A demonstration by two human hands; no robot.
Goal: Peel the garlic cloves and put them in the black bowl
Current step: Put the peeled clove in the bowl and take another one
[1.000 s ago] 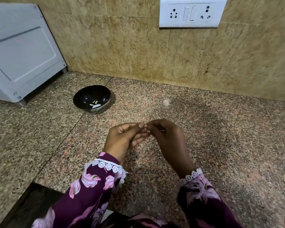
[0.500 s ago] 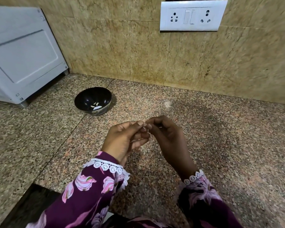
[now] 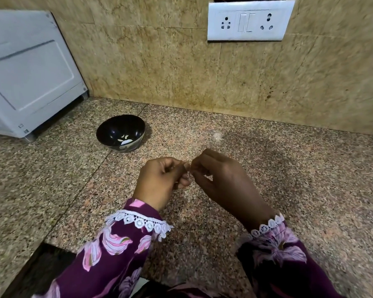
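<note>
My left hand [image 3: 159, 181] and my right hand [image 3: 224, 179] meet fingertip to fingertip above the middle of the granite counter. Between them they pinch a small garlic clove [image 3: 187, 167], of which only a pale sliver shows. The fingers of both hands are curled round it. The black bowl [image 3: 108, 130] stands on the counter to the far left of my hands, and a few pale peeled cloves [image 3: 125, 139] lie on its bottom.
A white appliance [image 3: 28, 72] stands at the far left against the tiled wall. A white socket plate [image 3: 250, 20] is fixed high on the wall. The counter's front edge [image 3: 58, 246] cuts in at the lower left, with a dark gap below it.
My hands have stayed together on the clove, and the left fingers have curled in tighter. The view has tilted up a little, so bowl and hands sit lower in the frame.
</note>
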